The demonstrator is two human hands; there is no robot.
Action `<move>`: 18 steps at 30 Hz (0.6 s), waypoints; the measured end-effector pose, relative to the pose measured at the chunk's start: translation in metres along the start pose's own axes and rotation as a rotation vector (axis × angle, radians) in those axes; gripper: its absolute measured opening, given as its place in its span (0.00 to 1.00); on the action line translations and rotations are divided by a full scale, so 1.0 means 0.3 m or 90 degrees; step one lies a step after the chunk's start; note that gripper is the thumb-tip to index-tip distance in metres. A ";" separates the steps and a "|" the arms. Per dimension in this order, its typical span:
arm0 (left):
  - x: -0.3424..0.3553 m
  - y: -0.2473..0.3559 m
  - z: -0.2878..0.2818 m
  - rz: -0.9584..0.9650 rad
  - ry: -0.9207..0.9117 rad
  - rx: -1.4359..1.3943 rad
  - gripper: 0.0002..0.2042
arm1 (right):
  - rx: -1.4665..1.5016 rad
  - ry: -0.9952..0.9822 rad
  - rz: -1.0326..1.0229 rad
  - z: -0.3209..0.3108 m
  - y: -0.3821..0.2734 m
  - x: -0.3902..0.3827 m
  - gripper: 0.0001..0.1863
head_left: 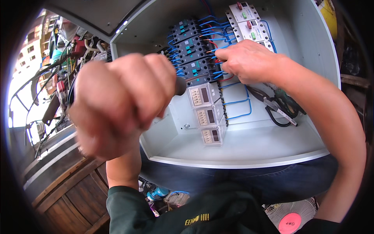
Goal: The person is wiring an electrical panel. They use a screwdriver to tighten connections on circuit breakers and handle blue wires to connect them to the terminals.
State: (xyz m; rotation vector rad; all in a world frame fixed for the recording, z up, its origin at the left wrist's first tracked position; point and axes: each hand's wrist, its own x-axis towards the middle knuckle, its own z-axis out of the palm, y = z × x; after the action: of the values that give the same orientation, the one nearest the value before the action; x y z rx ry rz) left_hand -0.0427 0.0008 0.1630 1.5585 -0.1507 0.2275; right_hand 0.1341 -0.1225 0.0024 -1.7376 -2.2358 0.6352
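Blue wire (219, 49): right of black contactors (191, 46) | right hand (249, 61): fingers pinching it near its bare end, probably for control | left hand (122, 103): left of contactors, fingers curled round dark object (180, 86)

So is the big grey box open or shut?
Open. No lid covers the box: you can see the blue wires inside, and the right hand reaches in.
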 end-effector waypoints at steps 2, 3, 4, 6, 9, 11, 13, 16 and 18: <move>-0.011 -0.001 0.041 0.008 0.217 0.101 0.19 | 0.014 0.001 -0.001 -0.008 -0.004 -0.003 0.02; -0.026 0.004 0.070 -0.002 0.363 0.091 0.19 | 0.016 0.018 -0.004 -0.011 -0.005 -0.002 0.03; -0.039 0.007 0.095 -0.018 0.506 0.057 0.20 | 0.011 0.004 -0.002 -0.013 -0.006 -0.004 0.03; -0.043 0.000 0.094 0.044 0.339 0.034 0.19 | 0.000 -0.025 -0.002 -0.013 -0.006 -0.003 0.03; -0.041 -0.015 0.097 0.029 0.347 0.039 0.19 | -0.003 0.012 0.000 -0.006 -0.005 -0.001 0.02; -0.032 -0.022 0.098 0.015 0.402 0.021 0.19 | 0.006 0.002 -0.005 -0.001 0.000 0.000 0.02; -0.022 -0.021 0.099 0.031 0.334 0.029 0.18 | 0.001 -0.010 -0.008 -0.001 0.004 -0.001 0.02; -0.015 -0.018 0.085 0.022 0.260 0.016 0.18 | 0.000 -0.034 0.002 -0.011 0.002 -0.004 0.02; -0.017 -0.014 0.056 0.015 0.187 0.011 0.18 | 0.020 -0.031 0.028 -0.025 -0.009 -0.001 0.03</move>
State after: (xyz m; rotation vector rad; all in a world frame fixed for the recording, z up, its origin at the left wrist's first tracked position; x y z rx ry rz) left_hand -0.0458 -0.0162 0.1577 1.5221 0.0633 0.4746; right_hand 0.1352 -0.1220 0.0103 -1.7785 -2.2132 0.7252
